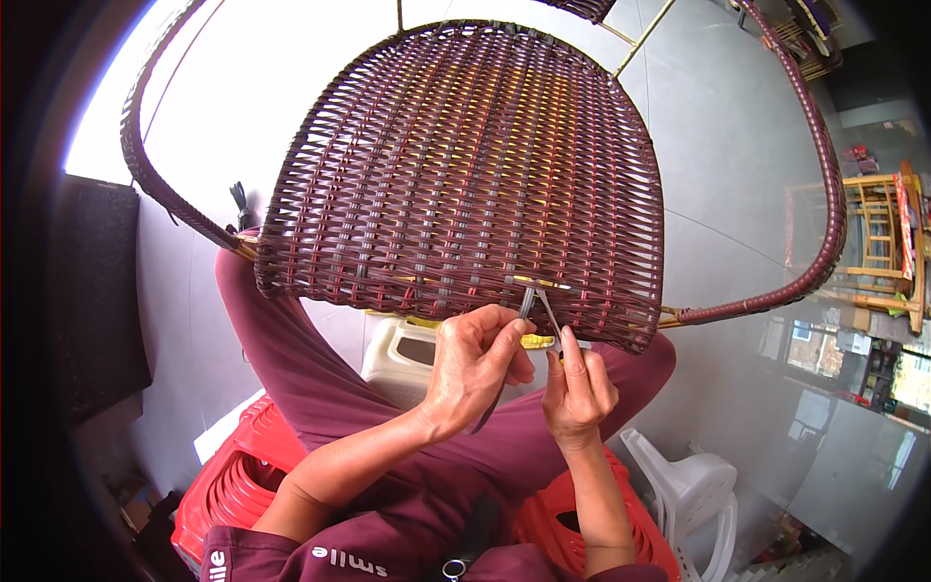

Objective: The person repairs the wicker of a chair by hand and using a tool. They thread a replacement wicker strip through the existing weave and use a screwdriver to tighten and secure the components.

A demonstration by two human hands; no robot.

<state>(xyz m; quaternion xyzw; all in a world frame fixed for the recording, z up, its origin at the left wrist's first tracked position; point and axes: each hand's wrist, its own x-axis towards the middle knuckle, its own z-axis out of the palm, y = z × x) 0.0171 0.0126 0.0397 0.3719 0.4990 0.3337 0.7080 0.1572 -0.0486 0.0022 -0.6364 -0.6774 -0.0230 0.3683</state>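
A dark brown woven seat of a rattan-style chair [465,165] rests across my knees, its front edge facing me. Under that edge, right of centre, my left hand [475,361] pinches a flat grey weaving strip [527,304] that comes out of the weave. A loose dark tail hangs below this hand. Close beside it, my right hand [580,388] has thumb and fingers pressed together on a second, lighter length of strip [549,315]. The two lengths meet at the weave in a narrow V. Whether they are one piece is not clear.
Curved wrapped armrests [827,194] arch out on both sides. Beneath the seat stands a beige plastic stool [388,364]. Red plastic seating [218,485] is under me, and a white plastic chair [693,485] stands at right. Wooden frames [878,242] are farther right; a dark panel [102,291] is at left.
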